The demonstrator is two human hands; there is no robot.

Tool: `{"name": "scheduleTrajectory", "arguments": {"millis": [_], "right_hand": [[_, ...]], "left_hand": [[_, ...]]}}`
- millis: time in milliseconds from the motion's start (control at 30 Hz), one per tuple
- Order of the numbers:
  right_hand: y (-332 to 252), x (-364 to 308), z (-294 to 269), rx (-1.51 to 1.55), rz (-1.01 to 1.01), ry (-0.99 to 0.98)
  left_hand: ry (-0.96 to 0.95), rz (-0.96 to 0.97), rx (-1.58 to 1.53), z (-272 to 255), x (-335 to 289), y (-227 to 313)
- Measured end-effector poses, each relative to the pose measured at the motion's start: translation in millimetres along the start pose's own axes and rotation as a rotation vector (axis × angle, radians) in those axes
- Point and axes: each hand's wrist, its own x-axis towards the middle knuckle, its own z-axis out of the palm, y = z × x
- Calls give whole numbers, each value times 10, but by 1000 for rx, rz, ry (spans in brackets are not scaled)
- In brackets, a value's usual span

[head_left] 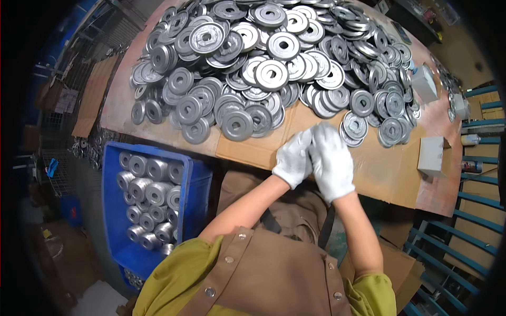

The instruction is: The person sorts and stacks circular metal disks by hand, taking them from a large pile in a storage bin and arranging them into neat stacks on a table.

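My left hand (293, 159) and my right hand (332, 164), both in white knitted gloves, are pressed together over the front edge of the cardboard-covered table. Their fingers are curled inward and closed, and anything between them is hidden. Just beyond my hands lies a large heap of grey metal discs (271, 74), each with a round raised rim and a centre hole. Nearest my right hand is a small stack of these discs (354, 125); to the left of my left hand, other discs (237, 125) lie at the heap's front edge.
A blue plastic crate (196, 181) with rows of stacked metal discs (156, 194) stands at lower left, beside the table. A small white box (433, 156) sits on the table's right side. Cardboard (369, 174) covers the tabletop. Blue-green metal slats (477, 218) stand at far right.
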Motion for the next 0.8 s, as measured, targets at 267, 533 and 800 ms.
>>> {"name": "scheduleTrajectory", "arguments": {"millis": [267,533,800], "right_hand": [[107,105,74,181,128,17],[908,322,228,871,454,-286],[903,25,255,887,447,40]], "left_hand": [[-4,4,25,74,-36,-87],[-100,-35,51,45,-14,112],[-7,115,171,126,206,196]]}}
